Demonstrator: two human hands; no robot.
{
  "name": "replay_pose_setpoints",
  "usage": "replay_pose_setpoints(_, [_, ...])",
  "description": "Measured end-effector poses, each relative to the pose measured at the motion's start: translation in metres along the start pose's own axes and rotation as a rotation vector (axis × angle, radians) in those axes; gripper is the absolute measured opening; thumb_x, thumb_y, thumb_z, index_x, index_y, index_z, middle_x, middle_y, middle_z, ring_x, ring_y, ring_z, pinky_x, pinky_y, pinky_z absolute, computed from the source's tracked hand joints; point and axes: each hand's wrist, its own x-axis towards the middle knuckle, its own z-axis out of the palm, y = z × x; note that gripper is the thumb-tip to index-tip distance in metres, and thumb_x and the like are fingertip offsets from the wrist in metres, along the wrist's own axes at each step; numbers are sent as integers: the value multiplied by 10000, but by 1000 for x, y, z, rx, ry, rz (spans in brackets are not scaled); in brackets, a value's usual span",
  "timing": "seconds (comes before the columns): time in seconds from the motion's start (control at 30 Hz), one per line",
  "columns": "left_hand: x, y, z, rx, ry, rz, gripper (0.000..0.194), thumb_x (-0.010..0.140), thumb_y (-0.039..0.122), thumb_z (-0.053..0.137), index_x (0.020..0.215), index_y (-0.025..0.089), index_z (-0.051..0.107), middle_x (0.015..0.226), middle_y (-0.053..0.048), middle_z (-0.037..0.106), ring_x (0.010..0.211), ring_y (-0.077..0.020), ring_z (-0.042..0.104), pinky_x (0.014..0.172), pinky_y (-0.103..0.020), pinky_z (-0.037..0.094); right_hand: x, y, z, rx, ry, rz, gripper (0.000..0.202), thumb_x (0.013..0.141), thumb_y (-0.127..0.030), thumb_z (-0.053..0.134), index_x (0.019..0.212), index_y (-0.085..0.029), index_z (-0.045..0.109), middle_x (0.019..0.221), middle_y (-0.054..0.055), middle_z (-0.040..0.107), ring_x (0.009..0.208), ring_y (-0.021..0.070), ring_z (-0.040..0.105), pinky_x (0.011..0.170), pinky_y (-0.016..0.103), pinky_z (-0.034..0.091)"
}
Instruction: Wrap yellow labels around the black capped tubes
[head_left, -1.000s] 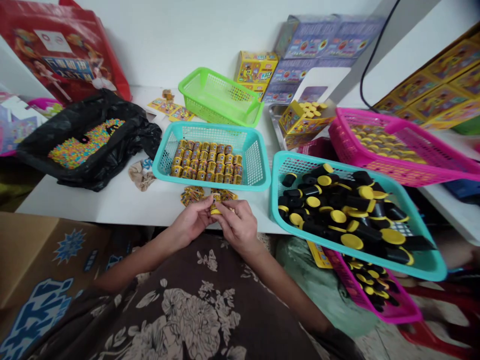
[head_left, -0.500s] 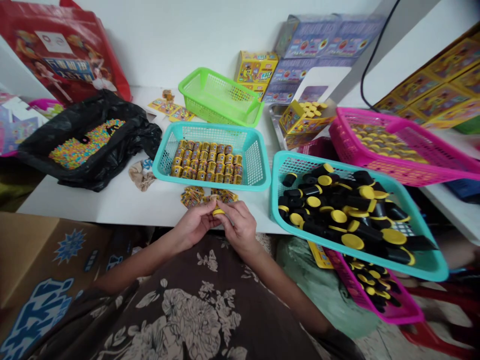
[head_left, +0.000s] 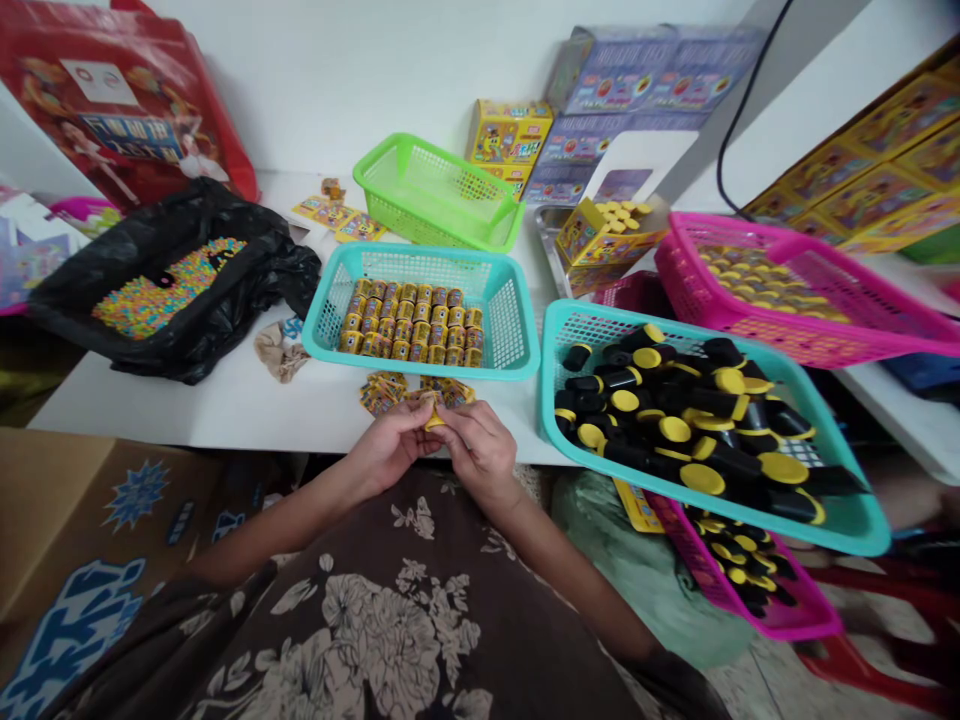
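My left hand (head_left: 390, 442) and my right hand (head_left: 482, 446) meet at the table's front edge, fingers closed around one small container with a yellow lid (head_left: 434, 422). Its body is mostly hidden by my fingers. Just beyond my fingertips lie two piles of small printed yellow wrappers (head_left: 384, 392). Behind these, a turquoise basket (head_left: 529, 330) holds rows of small yellow-labelled canisters (head_left: 412, 325) lying on their sides. To the right, a larger turquoise basket (head_left: 551, 385) is heaped with black canisters (head_left: 720, 455) that have yellow lids.
Black plastic (head_left: 56, 290) lines a tub of colourful candy bits at left, beside a crumpled cloth (head_left: 280, 350). A green basket (head_left: 442, 225) stands behind. At right are pink baskets (head_left: 757, 320) and an opened yellow box (head_left: 581, 235). A cardboard carton (head_left: 67, 500) stands lower left.
The yellow lid between my fingers has tilted slightly, and my right fingers have shifted a little on it. The whole view has moved slightly; the baskets stay in place.
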Motion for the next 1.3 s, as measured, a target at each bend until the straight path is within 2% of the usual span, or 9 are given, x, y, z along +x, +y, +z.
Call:
replay_pose_setpoints(0.23, [-6, 15, 2, 355, -5, 19, 320, 723, 400, 778, 895, 171, 636, 730, -16, 646, 583, -152, 615, 533, -258, 434, -3, 3, 2, 501, 46, 515, 122, 834, -304, 693, 921, -239, 748, 815, 18, 728, 732, 167, 646, 714, 332, 525])
replay_pose_setpoints(0.37, [-13, 29, 8, 755, 54, 345, 480, 544, 258, 889, 981, 204, 697, 847, -37, 650, 702, -159, 576, 577, -240, 389, 2, 1, -3, 768, 63, 779, 189, 761, -381, 735, 805, -198, 725, 653, 0, 676, 562, 139, 573, 561, 279, 480])
replay_pose_setpoints(0.43, [-15, 36, 15, 976, -8, 518, 361, 534, 207, 881, 862, 208, 731, 818, -42, 634, 741, -167, 537, 613, -239, 369, 6, -2, -8, 851, 37, 839, 205, 733, -382, 754, 766, -187, 703, 658, 3, 671, 535, 130, 563, 532, 268, 465])
replay_pose_setpoints(0.57, [-7, 55, 37, 1302, -153, 596, 123, 655, 245, 791, 725, 201, 700, 684, -16, 581, 639, -149, 469, 603, -253, 322, 8, -4, -18, 904, 88, 849, 249, 789, -421, 703, 877, -190, 674, 662, 1, 661, 524, 132, 573, 517, 265, 461])
replay_pose_setpoints(0.73, [58, 89, 73, 1460, -18, 647, 263, 657, 377, 779, 654, 182, 603, 630, 17, 523, 607, -133, 442, 596, -257, 316, -8, 5, -24, 713, 139, 782, 263, 799, -444, 703, 818, -185, 658, 623, -9, 624, 558, 133, 557, 531, 253, 438])
replay_pose_setpoints(0.9, [153, 107, 102, 1828, 226, 488, 395, 745, 366, 696, 1091, 185, 637, 757, -16, 651, 711, -191, 585, 650, -284, 395, -27, 7, -29, 537, 53, 744, 279, 802, -472, 696, 770, -196, 671, 633, -12, 596, 596, 145, 547, 576, 266, 460])
replay_pose_setpoints(1.0, [191, 105, 109, 1966, 230, 467, 356, 743, 330, 695, 1057, 166, 655, 943, -94, 704, 906, -256, 636, 748, -311, 432, -33, 5, -36, 460, 52, 722, 257, 830, -456, 673, 783, -204, 679, 655, -6, 601, 631, 154, 558, 610, 271, 467])
replay_pose_setpoints(1.13, [215, 101, 111, 2073, 232, 452, 472, 703, 426, 749, 1060, 133, 647, 1084, -177, 691, 1045, -328, 628, 830, -345, 448, -40, 7, -42, 414, 61, 728, 243, 849, -439, 652, 784, -207, 673, 666, -3, 609, 645, 156, 564, 625, 271, 465])
replay_pose_setpoints(1.3, [223, 102, 109, 2153, 290, 449, 510, 824, 521, 617, 1131, 113, 612, 1143, -221, 669, 1106, -357, 611, 864, -377, 446, -44, 10, -41, 376, 57, 703, 226, 864, -407, 628, 771, -205, 668, 675, -4, 614, 649, 148, 563, 616, 259, 458])
